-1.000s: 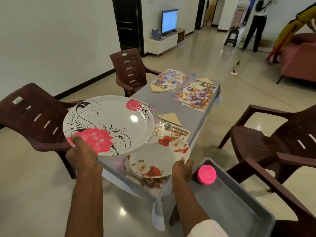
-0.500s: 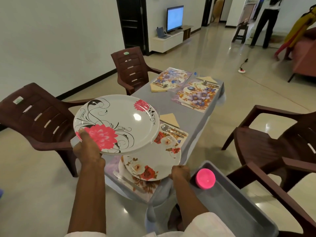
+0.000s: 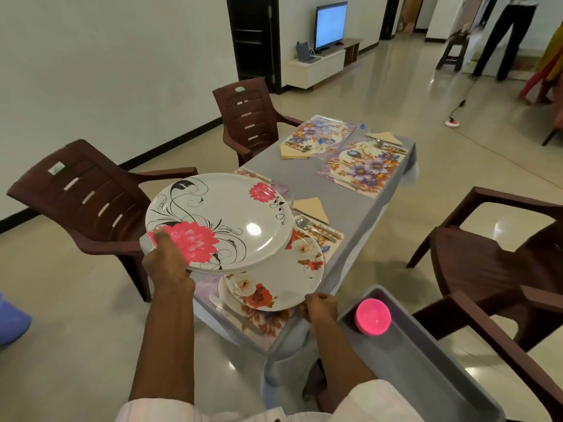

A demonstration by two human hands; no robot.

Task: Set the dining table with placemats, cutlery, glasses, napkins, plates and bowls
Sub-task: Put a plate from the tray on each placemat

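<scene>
L hand (image 3: 166, 264) holds plate stack (image 3: 231, 214), R hand (image 3: 320, 307) small plate (image 3: 283, 281) (near rims).

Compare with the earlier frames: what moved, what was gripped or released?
The left hand carried its stack of large plates rightward, now overlapping more of the rose plate. The right hand kept holding that plate's near rim over the near placemat; nothing was released. The far placemats and pink bowl stayed put.

Bright, even indoor light; glare spots on top plate (image 3: 219, 222) and glossy floor (image 3: 350, 95). Wide-angle bending at edges; background person slightly blurred.
</scene>
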